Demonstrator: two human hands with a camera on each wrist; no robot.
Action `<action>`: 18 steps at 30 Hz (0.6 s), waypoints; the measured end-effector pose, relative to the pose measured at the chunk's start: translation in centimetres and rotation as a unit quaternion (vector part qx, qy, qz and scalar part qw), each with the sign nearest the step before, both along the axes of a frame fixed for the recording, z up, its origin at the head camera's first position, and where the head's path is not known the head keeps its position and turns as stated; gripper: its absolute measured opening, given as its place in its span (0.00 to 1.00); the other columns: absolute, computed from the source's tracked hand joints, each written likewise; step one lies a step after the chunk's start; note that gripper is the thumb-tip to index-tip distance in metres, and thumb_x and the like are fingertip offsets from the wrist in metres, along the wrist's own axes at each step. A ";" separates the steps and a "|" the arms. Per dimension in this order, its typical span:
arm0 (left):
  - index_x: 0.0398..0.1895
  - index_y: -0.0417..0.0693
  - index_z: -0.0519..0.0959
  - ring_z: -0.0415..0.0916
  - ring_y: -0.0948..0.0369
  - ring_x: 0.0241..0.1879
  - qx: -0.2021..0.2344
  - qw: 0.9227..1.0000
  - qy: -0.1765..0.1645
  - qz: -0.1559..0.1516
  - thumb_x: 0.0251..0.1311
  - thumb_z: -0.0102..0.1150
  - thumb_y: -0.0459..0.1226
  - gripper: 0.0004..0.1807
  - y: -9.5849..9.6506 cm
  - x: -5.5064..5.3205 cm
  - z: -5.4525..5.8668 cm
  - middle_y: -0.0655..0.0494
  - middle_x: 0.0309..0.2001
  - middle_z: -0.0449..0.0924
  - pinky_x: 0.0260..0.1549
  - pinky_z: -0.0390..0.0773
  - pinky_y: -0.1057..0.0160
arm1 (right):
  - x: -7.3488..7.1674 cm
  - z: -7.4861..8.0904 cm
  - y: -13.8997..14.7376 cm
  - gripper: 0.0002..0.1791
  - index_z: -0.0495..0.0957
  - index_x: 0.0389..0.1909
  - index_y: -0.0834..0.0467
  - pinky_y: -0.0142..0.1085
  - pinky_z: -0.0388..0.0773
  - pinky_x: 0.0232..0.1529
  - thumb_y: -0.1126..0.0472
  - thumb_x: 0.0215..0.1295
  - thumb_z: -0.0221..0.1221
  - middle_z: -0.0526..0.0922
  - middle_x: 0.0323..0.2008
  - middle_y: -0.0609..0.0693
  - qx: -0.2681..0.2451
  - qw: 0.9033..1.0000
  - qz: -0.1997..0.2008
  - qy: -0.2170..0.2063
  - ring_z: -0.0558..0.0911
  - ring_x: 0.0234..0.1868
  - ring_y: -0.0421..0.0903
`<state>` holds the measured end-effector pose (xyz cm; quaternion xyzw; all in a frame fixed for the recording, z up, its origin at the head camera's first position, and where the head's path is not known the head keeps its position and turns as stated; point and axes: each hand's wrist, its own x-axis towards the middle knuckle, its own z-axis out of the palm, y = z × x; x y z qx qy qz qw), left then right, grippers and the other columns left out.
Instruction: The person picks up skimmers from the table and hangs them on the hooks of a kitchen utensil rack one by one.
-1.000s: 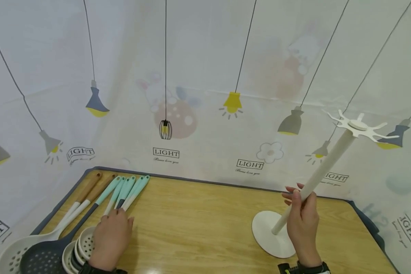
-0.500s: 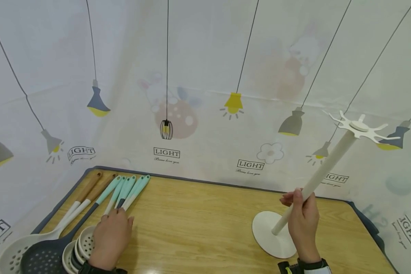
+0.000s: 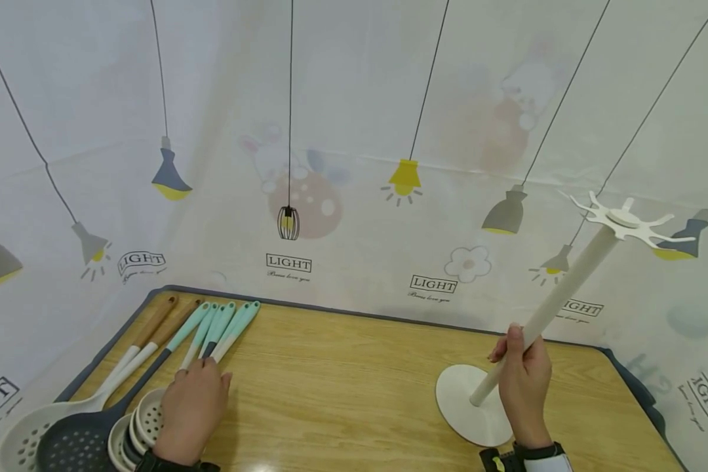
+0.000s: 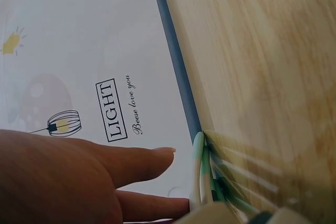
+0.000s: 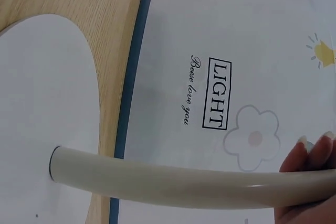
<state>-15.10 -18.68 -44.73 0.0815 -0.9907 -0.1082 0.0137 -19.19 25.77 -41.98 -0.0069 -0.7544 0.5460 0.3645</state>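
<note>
My right hand (image 3: 525, 387) grips the pole of a white utensil stand (image 3: 566, 295), thumb on one side and fingertips (image 5: 320, 153) on the other. The stand has a round flat base (image 3: 463, 400) on the table and a ring of hooks (image 3: 622, 219) on top. At the left, my left hand (image 3: 195, 403) rests on a bundle of utensils with mint-green handles (image 3: 218, 324). In the left wrist view its thumb (image 4: 142, 162) and a finger are extended beside these handles (image 4: 198, 153). Several small pierced heads (image 3: 150, 413) lie partly hidden under that hand.
A dark skimmer (image 3: 82, 442) and a white skimmer (image 3: 23, 439) lie at the far left, near wooden-tipped handles (image 3: 153, 321). The wood-grain table (image 3: 336, 387) has a dark back edge against a printed cloth backdrop (image 3: 360, 98).
The fingers of my right hand have drawn in around the pole from a looser, more spread position. My left hand and the utensils stay put.
</note>
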 end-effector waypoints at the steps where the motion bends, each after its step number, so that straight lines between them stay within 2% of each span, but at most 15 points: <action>1: 0.42 0.27 0.76 0.74 0.41 0.35 0.000 1.000 0.001 0.000 0.65 0.56 0.43 0.21 0.0 0.0 0.0 0.38 0.37 0.75 0.38 0.72 0.44 | 0.0 -0.1 0.1 0.14 0.70 0.38 0.64 0.31 0.75 0.26 0.56 0.75 0.45 0.73 0.23 0.55 -0.001 1.000 0.000 0.000 0.75 0.21 0.42; 11: 0.43 0.27 0.75 0.74 0.41 0.36 -0.010 1.000 -0.006 0.005 0.66 0.54 0.43 0.21 0.2 0.0 0.1 0.38 0.37 0.75 0.38 0.72 0.45 | -0.4 -0.4 0.2 0.14 0.67 0.32 0.69 0.32 0.67 0.20 0.61 0.74 0.47 0.68 0.17 0.52 0.002 0.999 0.023 0.029 0.69 0.16 0.42; 18: 0.42 0.28 0.76 0.74 0.42 0.35 -0.009 1.000 0.001 0.001 0.65 0.56 0.42 0.20 0.1 0.1 0.1 0.39 0.36 0.75 0.37 0.72 0.46 | -0.5 -0.1 -0.1 0.18 0.66 0.28 0.67 0.32 0.66 0.18 0.55 0.72 0.50 0.67 0.16 0.50 -0.031 0.999 -0.008 0.010 0.67 0.14 0.40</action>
